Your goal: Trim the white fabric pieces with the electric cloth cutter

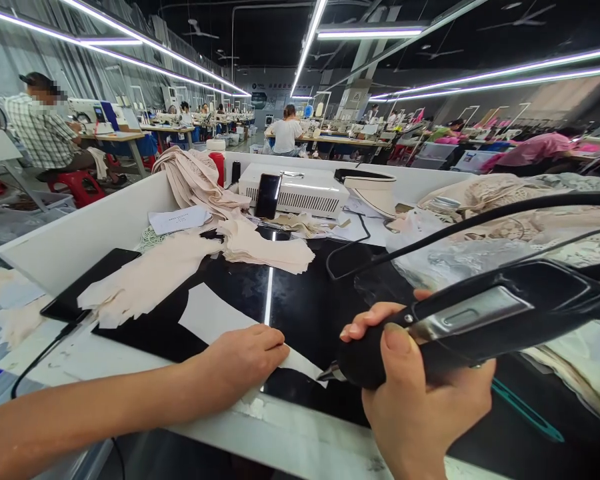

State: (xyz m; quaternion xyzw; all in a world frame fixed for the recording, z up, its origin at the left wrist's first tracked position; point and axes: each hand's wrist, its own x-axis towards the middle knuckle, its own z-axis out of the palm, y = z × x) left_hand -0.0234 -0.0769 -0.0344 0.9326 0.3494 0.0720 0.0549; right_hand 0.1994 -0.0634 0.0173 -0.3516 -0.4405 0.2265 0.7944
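Observation:
My right hand (415, 393) is wrapped round a black corded hand tool (480, 320) whose metal tip rests on a white fabric piece (215, 313). That piece lies on a glossy black cutting plate (310, 300). My left hand (245, 360) presses flat on the near edge of the white piece, fingers together and stretched toward the tool tip. Two stacks of cream cut fabric pieces (145, 280) lie on the plate's far left and back (265, 247).
A white machine box (300, 190) with a phone (268, 195) leaning on it stands at the back. A heap of beige fabric (195, 177) lies back left, lace fabric (520, 200) to the right. White walls rim the table. Other people sit at sewing stations behind.

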